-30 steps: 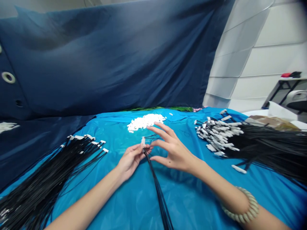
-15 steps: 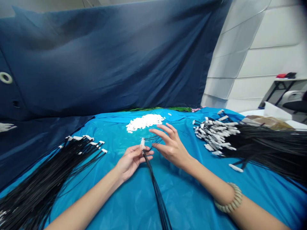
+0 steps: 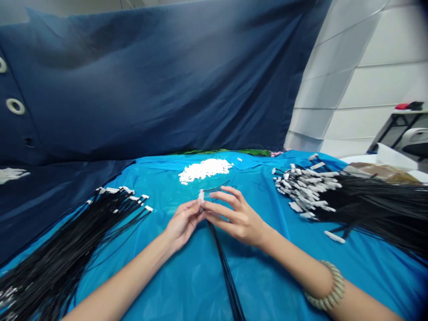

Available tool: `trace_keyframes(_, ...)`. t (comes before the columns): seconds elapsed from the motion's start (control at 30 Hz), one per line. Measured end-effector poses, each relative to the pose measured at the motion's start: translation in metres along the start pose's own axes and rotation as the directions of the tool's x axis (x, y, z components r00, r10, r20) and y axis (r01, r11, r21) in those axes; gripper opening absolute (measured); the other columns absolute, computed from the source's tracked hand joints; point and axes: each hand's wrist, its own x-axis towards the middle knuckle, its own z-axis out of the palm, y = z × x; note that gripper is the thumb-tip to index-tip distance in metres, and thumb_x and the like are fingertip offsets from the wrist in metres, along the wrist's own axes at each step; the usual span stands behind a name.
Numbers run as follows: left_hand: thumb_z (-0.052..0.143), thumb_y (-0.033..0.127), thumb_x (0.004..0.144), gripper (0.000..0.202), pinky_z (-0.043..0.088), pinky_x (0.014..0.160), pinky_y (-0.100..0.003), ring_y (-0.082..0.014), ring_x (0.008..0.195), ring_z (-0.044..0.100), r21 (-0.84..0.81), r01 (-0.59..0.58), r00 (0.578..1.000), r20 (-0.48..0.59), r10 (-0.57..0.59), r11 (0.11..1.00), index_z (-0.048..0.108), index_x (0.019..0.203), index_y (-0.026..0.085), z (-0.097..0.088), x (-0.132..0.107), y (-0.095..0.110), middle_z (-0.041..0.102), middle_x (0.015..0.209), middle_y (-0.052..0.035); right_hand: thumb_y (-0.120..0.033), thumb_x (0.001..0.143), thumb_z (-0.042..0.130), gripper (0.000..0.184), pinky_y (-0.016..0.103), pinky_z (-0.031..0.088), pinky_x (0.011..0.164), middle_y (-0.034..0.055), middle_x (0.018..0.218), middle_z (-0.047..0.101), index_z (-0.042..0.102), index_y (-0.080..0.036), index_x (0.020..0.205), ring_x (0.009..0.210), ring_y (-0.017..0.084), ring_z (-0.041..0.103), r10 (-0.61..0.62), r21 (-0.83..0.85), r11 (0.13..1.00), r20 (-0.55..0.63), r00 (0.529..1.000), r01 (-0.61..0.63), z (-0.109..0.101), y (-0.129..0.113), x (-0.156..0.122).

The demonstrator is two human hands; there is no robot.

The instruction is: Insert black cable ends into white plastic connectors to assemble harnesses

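Note:
My left hand [image 3: 182, 223] pinches a small white connector [image 3: 201, 195] at the end of a bundle of black wires [image 3: 227, 276] that runs toward me over the blue cloth [image 3: 261, 276]. My right hand [image 3: 234, 216] has its fingertips pressed against the same connector and the wire ends, with thin loose wires looping just beyond them. A beaded bracelet [image 3: 326, 287] sits on my right wrist.
A heap of small white connectors [image 3: 204, 169] lies beyond my hands. A pile of black wires with white ends [image 3: 67, 249] spreads at the left, a larger pile [image 3: 351, 200] at the right. A dark blue drape [image 3: 150, 89] hangs behind.
My right hand has drawn back from its spread reach and closed in on the connector held by my left hand. The left hand has hardly moved.

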Motion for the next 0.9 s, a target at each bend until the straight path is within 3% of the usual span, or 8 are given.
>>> trace_keyframes(0.23,0.063,0.015,0.065,0.009,0.045,0.063,-0.019,-0.0112,0.066,0.058,0.037,0.037,0.999,0.019,-0.037,0.999,0.066,0.071,0.009,0.001,-0.002,-0.001,0.065,0.068,-0.0063,-0.009,0.076,0.050,0.011,0.038,0.039,0.089,0.0033,0.089,0.064,0.059,-0.014,0.080,0.092,0.016,0.052,-0.071,0.027,0.997,0.028,0.997,0.070,0.001,0.001,-0.003)
trace_keyframes(0.37,0.061,0.015,0.066,0.008,0.046,0.066,-0.021,-0.0114,0.065,0.058,0.042,0.030,0.999,0.014,-0.030,0.999,0.066,0.070,0.010,0.003,-0.003,0.000,0.064,0.068,-0.0054,-0.011,0.075,0.050,0.013,0.037,0.041,0.085,0.0039,0.087,0.064,0.059,-0.017,0.083,0.092,0.017,0.053,0.226,0.256,0.941,0.005,0.974,-0.219,0.000,-0.003,0.001)
trace_keyframes(0.43,0.061,0.016,0.067,0.009,0.047,0.073,-0.025,-0.0145,0.070,0.060,0.051,0.024,1.000,0.000,-0.024,0.998,0.066,0.070,0.009,0.003,-0.003,0.001,0.065,0.072,-0.0067,-0.014,0.075,0.050,0.011,0.035,0.043,0.082,0.0038,0.083,0.064,0.058,-0.018,0.081,0.093,0.017,0.053,0.522,0.488,0.737,0.027,0.852,-0.467,-0.004,-0.004,0.006)
trace_keyframes(0.5,0.060,0.016,0.068,0.010,0.046,0.077,-0.028,-0.0172,0.076,0.060,0.064,0.015,1.000,-0.018,-0.014,0.998,0.066,0.071,0.008,0.002,-0.003,0.001,0.066,0.074,-0.0083,-0.018,0.077,0.048,0.009,0.035,0.044,0.080,0.0029,0.078,0.063,0.057,-0.019,0.080,0.088,0.017,0.056,0.761,0.714,0.404,0.085,0.644,-0.572,-0.009,-0.001,0.011)
trace_keyframes(0.57,0.060,0.017,0.069,0.012,0.046,0.079,-0.030,-0.0184,0.078,0.060,0.076,0.008,0.999,-0.034,-0.006,0.997,0.066,0.071,0.008,0.001,-0.002,0.001,0.066,0.074,-0.0094,-0.023,0.078,0.049,0.009,0.034,0.047,0.074,0.0006,0.071,0.061,0.056,-0.019,0.082,0.075,0.015,0.058,0.890,0.855,0.114,0.138,0.435,-0.506,-0.015,0.009,0.014)
trace_keyframes(0.63,0.059,0.018,0.069,0.013,0.045,0.080,-0.030,-0.0190,0.079,0.060,0.087,0.008,0.999,-0.042,-0.005,0.996,0.066,0.072,0.007,0.000,-0.001,-0.001,0.066,0.076,-0.0104,-0.027,0.077,0.051,0.013,0.029,0.048,0.061,-0.0022,0.065,0.055,0.057,-0.019,0.085,0.058,0.010,0.055,0.952,0.908,-0.003,0.131,0.277,-0.418,-0.023,0.022,0.014)
trace_keyframes(0.77,0.060,0.018,0.069,0.013,0.046,0.079,-0.030,-0.0190,0.078,0.061,0.101,0.013,0.998,-0.064,-0.007,0.995,0.066,0.072,0.008,0.000,0.000,-0.003,0.066,0.075,-0.0103,-0.029,0.073,0.056,0.020,0.019,0.032,0.037,-0.0019,0.068,0.051,0.060,-0.021,0.091,0.045,0.005,0.043,0.973,0.824,0.225,-0.157,0.171,-0.521,-0.036,0.042,0.009)
trace_keyframes(0.9,0.060,0.020,0.069,0.014,0.046,0.078,-0.029,-0.0182,0.078,0.060,0.119,0.010,0.997,-0.071,-0.001,0.993,0.066,0.072,0.008,0.001,-0.001,-0.002,0.066,0.075,-0.0098,-0.024,0.072,0.058,0.009,0.023,0.039,0.050,0.0014,0.074,0.056,0.064,-0.020,0.078,0.062,0.011,0.051,0.862,0.518,0.507,-0.305,0.405,-0.689,-0.037,0.030,0.010)
